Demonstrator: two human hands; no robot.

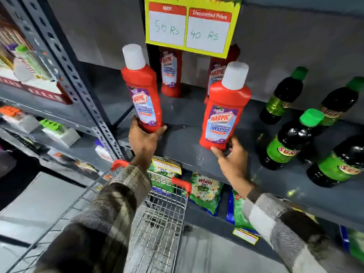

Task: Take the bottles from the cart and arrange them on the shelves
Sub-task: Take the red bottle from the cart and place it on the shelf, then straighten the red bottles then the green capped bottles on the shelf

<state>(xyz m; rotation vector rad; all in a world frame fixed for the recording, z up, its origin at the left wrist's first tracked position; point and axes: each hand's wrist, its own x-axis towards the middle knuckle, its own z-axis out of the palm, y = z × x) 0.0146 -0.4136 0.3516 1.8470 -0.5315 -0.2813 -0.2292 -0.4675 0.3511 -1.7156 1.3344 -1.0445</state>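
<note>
My left hand [144,139] grips the base of a red Harpic bottle [142,89] with a white cap, held upright over the left part of the grey shelf [185,134]. My right hand [234,156] holds a second red Harpic bottle [224,109] by its base, near the shelf's front edge. Two more red Harpic bottles [171,73] [216,73] stand at the back of the shelf, partly hidden by a yellow price sign [189,26]. The wire cart [157,223] with red handle ends sits below my arms; its basket looks empty.
Several dark bottles with green caps [289,138] stand on the right of the same shelf. Green detergent packs [206,192] lie on the shelf beneath. A perforated metal upright [82,89] borders the shelf on the left, with other stocked shelves beyond it.
</note>
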